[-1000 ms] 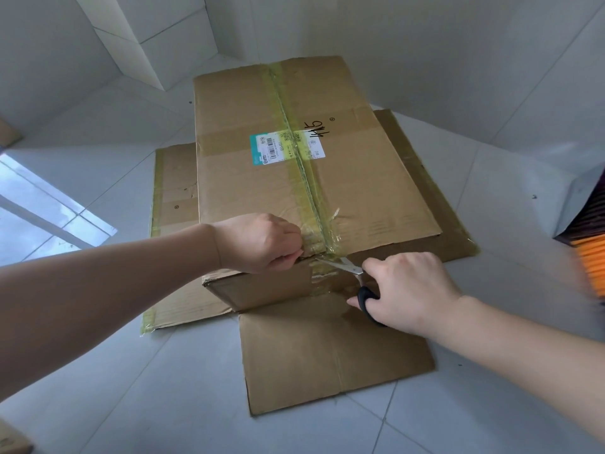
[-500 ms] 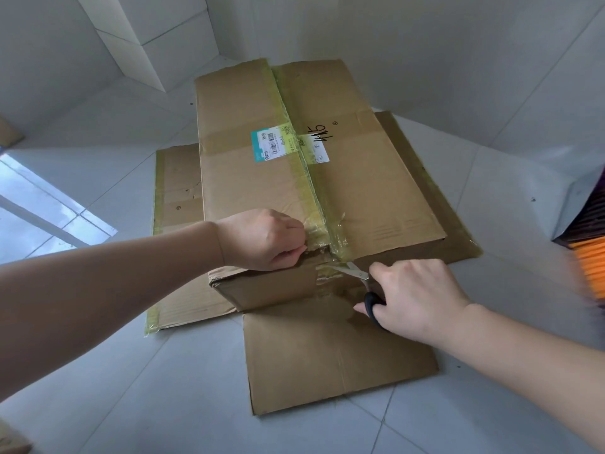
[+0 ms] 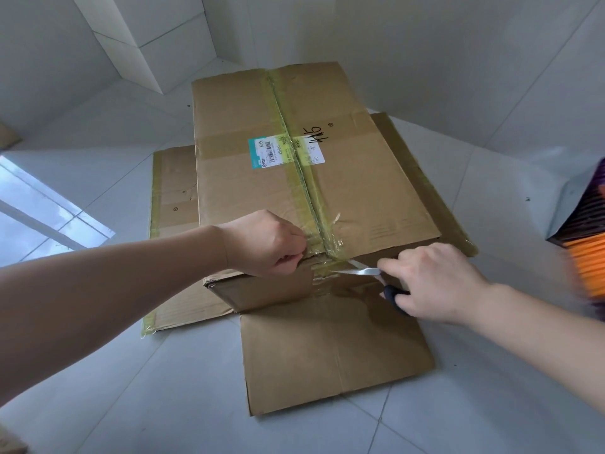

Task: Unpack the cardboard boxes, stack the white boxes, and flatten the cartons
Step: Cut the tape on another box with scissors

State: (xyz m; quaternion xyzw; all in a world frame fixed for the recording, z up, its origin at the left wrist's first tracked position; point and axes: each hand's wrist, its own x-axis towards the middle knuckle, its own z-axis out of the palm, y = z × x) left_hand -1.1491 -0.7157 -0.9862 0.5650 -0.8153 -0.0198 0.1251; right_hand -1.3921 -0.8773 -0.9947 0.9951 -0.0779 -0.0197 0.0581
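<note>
Cardboard box [image 3: 288, 172], taped shut, sits mid-frame on flattened cartons [image 3: 334, 352] spread over the tiled floor [image 3: 131, 404]. Left hand [image 3: 268, 247] has its grip curled, pinching the box's near top edge. Right hand [image 3: 432, 283] grips black-handled scissors [image 3: 366, 273], blade tips against the tape seam [image 3: 327, 257].

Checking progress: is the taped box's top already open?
No, the cardboard box has both top flaps flat, tape along the seam.
</note>
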